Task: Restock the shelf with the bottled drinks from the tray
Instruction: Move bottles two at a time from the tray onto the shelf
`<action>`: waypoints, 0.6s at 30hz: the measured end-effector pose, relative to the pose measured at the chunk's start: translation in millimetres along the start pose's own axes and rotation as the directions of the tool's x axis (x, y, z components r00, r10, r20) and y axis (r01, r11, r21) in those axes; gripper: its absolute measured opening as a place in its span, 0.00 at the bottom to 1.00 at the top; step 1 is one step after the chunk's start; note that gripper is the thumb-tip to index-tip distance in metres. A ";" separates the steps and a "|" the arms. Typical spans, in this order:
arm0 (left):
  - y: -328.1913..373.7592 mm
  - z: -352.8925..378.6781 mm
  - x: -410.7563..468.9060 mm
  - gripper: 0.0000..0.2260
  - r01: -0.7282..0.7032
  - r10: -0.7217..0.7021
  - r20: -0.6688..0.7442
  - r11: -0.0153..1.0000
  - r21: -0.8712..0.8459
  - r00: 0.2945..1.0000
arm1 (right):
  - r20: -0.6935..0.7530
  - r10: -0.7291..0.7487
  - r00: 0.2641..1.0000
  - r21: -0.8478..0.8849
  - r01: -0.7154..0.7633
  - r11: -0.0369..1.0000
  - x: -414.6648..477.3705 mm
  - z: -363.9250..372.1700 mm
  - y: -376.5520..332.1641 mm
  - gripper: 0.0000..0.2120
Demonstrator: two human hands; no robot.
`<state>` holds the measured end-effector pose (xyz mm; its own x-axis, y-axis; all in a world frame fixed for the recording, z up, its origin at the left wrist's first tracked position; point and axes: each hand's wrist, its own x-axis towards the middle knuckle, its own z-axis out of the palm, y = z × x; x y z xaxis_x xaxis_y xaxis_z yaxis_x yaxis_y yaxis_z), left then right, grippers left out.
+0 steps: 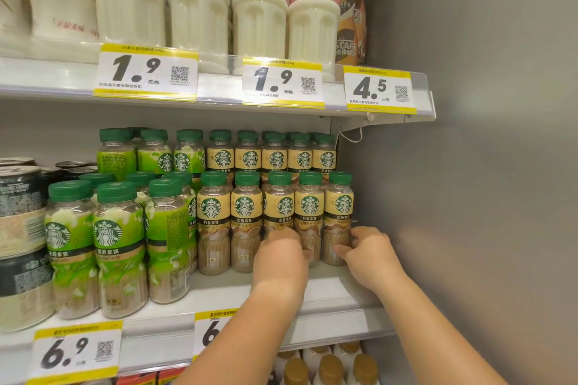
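Both hands reached onto the shelf [328,291]: the left hand [280,262] closed around the base of one latte bottle [279,212], the right hand [369,255] pinching the end bottle [338,216] beside the grey wall [484,166]. Bottles looked rigid, smooth, moderately heavy; gripping low on the body seemed safest. No tray was visible.

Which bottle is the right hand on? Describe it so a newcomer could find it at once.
Start at the grey side wall on the right and look at the middle shelf, at the front row of cream-labelled latte bottles with green caps. The bottle is the last in that row, nearest the wall. Only it has the right hand at its base; the left hand covers bottles further left.
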<state>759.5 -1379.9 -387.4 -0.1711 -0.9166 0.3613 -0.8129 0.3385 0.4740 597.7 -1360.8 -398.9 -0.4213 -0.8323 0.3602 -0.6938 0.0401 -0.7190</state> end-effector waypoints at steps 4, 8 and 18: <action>1.3 0.9 -1.4 0.09 -0.053 0.057 -0.052 0.997 0.062 0.997 | -0.006 -0.010 1.000 0.012 0.011 1.000 1.0 1.5 0.2 0.06; 2.4 0.3 -2.0 0.09 -0.067 0.072 -0.047 0.994 0.090 0.996 | -0.016 -0.019 1.000 0.021 0.019 1.000 -2.3 1.9 -1.0 0.07; -19.0 -39.3 -30.0 0.13 -0.258 0.226 0.141 0.922 0.289 0.964 | 0.067 -0.062 0.996 -0.389 0.083 0.918 -37.7 -18.7 -8.6 0.26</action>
<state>802.0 -1350.5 -375.7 -0.4270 -0.8372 0.3418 -0.8662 0.4872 0.1113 608.7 -1319.4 -395.2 -0.3373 -0.8686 0.3630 -0.8988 0.1825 -0.3986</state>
